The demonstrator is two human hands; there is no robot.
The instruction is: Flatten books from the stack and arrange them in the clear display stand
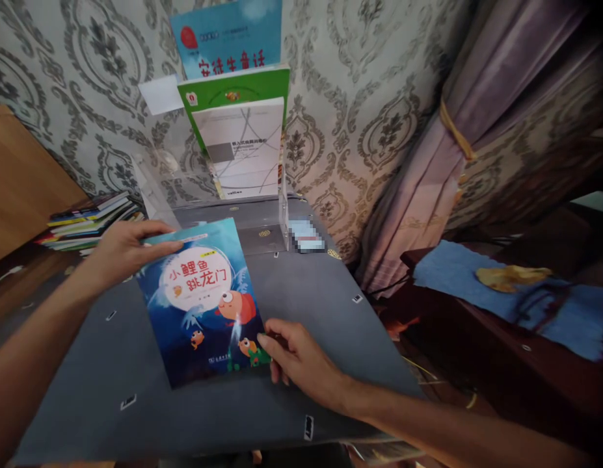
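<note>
A blue picture book (184,331) with orange fish on its cover is held tilted above the grey tabletop. My left hand (130,250) pinches its upper left corner, thumb on the cover and fingers behind. At the lower right edge, my right hand (294,357) grips the same book between thumb and fingers. Beyond it stands a clear acrylic holder (284,224). Upright in that holder are a white booklet (252,159), a green-topped book (252,81) and a tall light-blue book (227,39).
A stack of books (96,218) lies at the back left. Right of the holder is a small pixelated item (306,235). A tied curtain (418,188) hangs at the right, near a dark piece of furniture (457,344) with a blue cloth (452,266) on it.
</note>
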